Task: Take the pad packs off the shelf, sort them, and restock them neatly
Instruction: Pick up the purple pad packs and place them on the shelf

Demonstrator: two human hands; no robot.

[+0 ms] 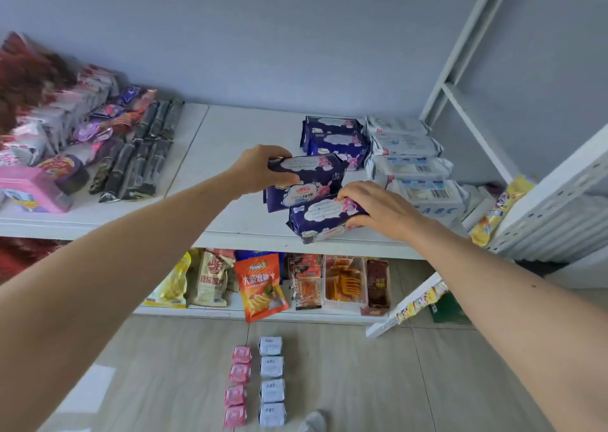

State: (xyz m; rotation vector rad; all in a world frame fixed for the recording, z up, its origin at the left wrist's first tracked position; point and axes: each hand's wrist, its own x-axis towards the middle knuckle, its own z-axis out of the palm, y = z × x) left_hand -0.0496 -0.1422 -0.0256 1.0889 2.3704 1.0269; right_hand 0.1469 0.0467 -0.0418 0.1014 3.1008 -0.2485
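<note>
My left hand [260,170] grips the left end of a dark purple pad pack [309,181] above the white shelf [230,135]. My right hand [375,209] grips another purple pack [320,219] near the shelf's front edge. Two more purple packs [334,137] stand in a row behind them. To their right runs a row of several white and blue pad packs [409,163]. On the floor below lie a column of small pink packs [238,382] and a column of small white packs [271,382].
Dark sachets [144,155] and mixed pink and purple goods [65,125] crowd the shelf's left part. Snack bags [260,285] fill the lower shelf. A white metal upright [460,56] and a slanted rack [559,201] stand at the right.
</note>
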